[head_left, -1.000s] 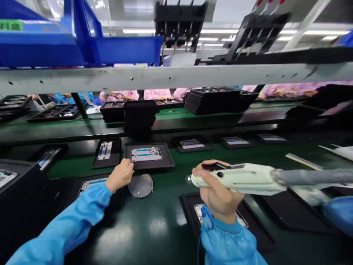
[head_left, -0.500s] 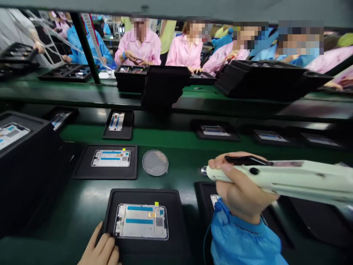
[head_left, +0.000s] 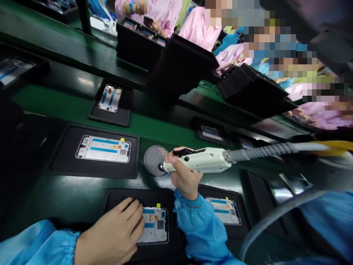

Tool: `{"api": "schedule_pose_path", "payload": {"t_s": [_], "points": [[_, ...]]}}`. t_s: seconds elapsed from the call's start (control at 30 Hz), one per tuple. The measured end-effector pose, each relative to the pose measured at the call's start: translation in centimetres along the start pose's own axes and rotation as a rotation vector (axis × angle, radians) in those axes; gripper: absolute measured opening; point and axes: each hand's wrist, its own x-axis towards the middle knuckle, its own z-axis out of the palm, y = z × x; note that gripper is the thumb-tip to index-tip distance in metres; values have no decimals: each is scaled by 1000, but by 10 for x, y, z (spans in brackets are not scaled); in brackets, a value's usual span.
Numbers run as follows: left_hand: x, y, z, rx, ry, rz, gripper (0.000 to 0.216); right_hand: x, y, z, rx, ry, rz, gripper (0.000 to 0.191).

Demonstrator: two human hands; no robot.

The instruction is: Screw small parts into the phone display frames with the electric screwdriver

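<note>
My right hand (head_left: pixel 184 177) is wrapped round a pale green electric screwdriver (head_left: pixel 201 165), its tip over a round mesh dish (head_left: pixel 153 158) on the green belt. A grey hose (head_left: pixel 275 149) runs off the tool to the right. My left hand (head_left: pixel 116 230) lies flat, fingers together, on a silver phone frame (head_left: pixel 154 224) that sits in a black tray (head_left: pixel 121 200) near the front edge. Both sleeves are blue.
Another black tray with a frame (head_left: pixel 103 148) lies behind, a further one (head_left: pixel 223 210) to the right, and more (head_left: pixel 110 97) ride the belt. Stacked black trays (head_left: pixel 182 62) stand on the far bench, where people in pink coats work.
My view has tipped down and left. The right hand carried the screwdriver left to the mesh dish. The left hand slid from the tray's corner onto the phone frame.
</note>
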Motion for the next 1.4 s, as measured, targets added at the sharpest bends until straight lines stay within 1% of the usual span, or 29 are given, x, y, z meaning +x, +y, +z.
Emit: {"api": "schedule_pose_path", "payload": {"t_s": [0.07,0.13,0.3,0.47,0.9,0.97,1.03,1.13,1.2,1.3,1.4], "points": [[-2,0,4,-12,57,-10,48,0,4,7,-21,1,13,19],[-3,0,5,-33,86,-18,47,-1,6,12,-39,4,26,19],[-3,-2,1,-79,86,-20,47,-2,8,16,-77,-8,53,19],[-2,-2,1,-80,93,-22,46,-2,11,16,-108,-18,68,19],[-4,0,3,-89,95,-26,48,-2,9,21,-118,-23,41,14],[-3,0,4,-93,109,-39,48,-2,6,21,-110,-10,24,16],[-3,0,5,-94,124,-64,46,-2,-3,18,-106,2,12,18],[-2,0,4,-99,143,-103,43,-11,-25,9,-99,12,-14,18],[-1,0,4,-108,153,-122,42,-24,-39,2,-89,-8,-39,17],[0,1,5,-130,163,-142,42,-48,-50,-5,-80,-107,-13,19],[-1,1,5,-154,158,-149,41,-66,-48,-8,-90,-207,50,22]]}}
